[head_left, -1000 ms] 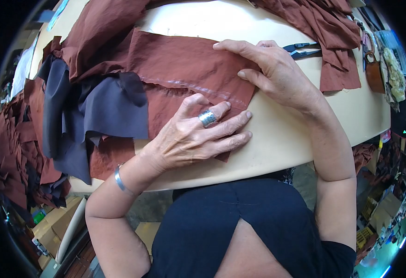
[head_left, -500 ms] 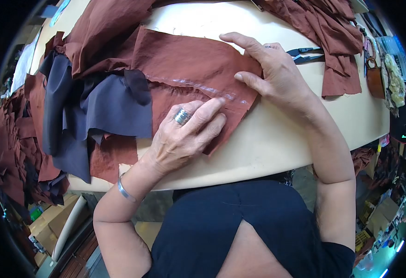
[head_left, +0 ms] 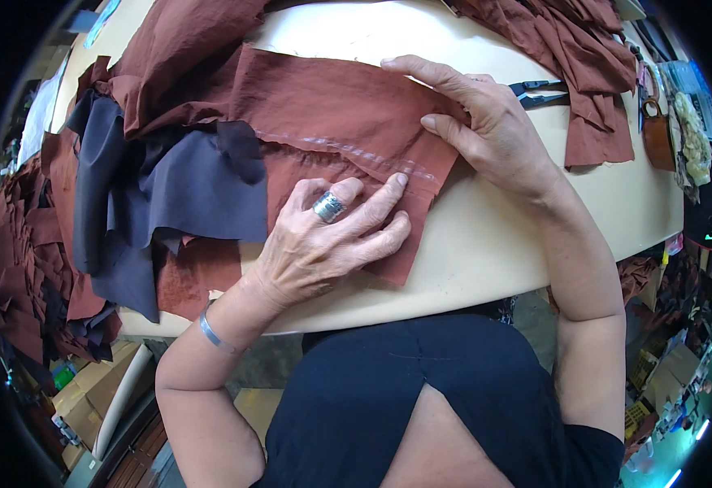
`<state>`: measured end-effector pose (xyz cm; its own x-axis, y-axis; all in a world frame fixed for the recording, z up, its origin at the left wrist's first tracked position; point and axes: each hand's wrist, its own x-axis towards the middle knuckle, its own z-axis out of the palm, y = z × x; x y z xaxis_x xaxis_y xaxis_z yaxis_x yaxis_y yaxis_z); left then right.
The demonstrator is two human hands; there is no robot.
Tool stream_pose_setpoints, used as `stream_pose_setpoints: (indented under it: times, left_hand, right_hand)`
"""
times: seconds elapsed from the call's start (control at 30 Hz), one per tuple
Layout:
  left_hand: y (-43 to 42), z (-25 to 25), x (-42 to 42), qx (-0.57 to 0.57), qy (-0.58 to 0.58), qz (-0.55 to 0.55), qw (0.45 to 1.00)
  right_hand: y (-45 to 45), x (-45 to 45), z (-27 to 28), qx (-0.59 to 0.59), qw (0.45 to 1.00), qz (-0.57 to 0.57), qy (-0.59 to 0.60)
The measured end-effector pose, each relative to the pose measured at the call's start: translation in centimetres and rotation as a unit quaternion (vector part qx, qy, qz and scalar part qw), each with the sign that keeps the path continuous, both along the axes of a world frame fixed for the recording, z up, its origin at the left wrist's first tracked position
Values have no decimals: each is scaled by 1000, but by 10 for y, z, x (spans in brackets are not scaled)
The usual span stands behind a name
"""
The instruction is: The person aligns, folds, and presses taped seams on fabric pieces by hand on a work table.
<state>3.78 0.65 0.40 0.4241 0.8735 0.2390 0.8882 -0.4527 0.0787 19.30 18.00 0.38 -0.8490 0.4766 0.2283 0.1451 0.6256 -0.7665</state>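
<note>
Left grip first: the left hand (head_left: 323, 236) isn't clenched on anything. The fingers are loosely bent and laid on the reddish-brown cloth panel (head_left: 332, 89), with one fingertip right beside the pale dashed line (head_left: 348, 150) that crosses it. Right hand (head_left: 498, 130) is at the panel's right end, thumb over the face, index finger stretched along the far edge with a wide gap between. Its other fingers are mostly hidden, so can't tell whether they're pinching cloth.

The panel lies between the two hands on the pale surface (head_left: 470, 252). Its line runs lengthwise, sloping from far left down toward near right. Left hand sits on the near side of that line and is closer to it; right hand is out past the line's end, a bit farther from the body.

Further out: dark grey cloth (head_left: 201, 183) left of the panel, black-handled tool (head_left: 539, 93) just beyond the right hand, bunched brown cloth (head_left: 579, 73) past that.
</note>
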Motion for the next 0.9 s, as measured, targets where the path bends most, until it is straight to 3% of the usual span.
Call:
stream_pose_setpoints:
  times: [0.13, 0.2, 0.33, 0.4, 0.57, 0.6, 0.73, 0.9]
  left_hand:
    - [1, 1, 4, -1, 33, -19, 999]
    - [2, 1, 6, -1, 64, -24, 998]
    - [0, 1, 1, -10, -28, -27, 999]
    - [-1, -3, -7, 19, -101, 2, 995]
    - [-2, -3, -5, 27, -55, 45, 997]
    - [-2, -4, -4, 32, -47, 48, 997]
    - [0, 2, -3, -3, -18, 50, 999]
    - [-3, -3, -3, 17, -8, 41, 999]
  right_hand:
    - [0, 0, -1, 34, 999, -10, -34]
    - [2, -1, -4, 77, 997, -2, 6]
    - [10, -2, -10, 89, 995, 25, 47]
    - [11, -5, -5, 71, 997, -4, 25]
    - [8, -21, -1, 31, 998, -4, -53]
    - [5, -23, 7, 67, 992, 9, -106]
    - [5, -23, -2, 3, 1000, 21, -23]
    - [6, -24, -12, 75, 996, 14, 56]
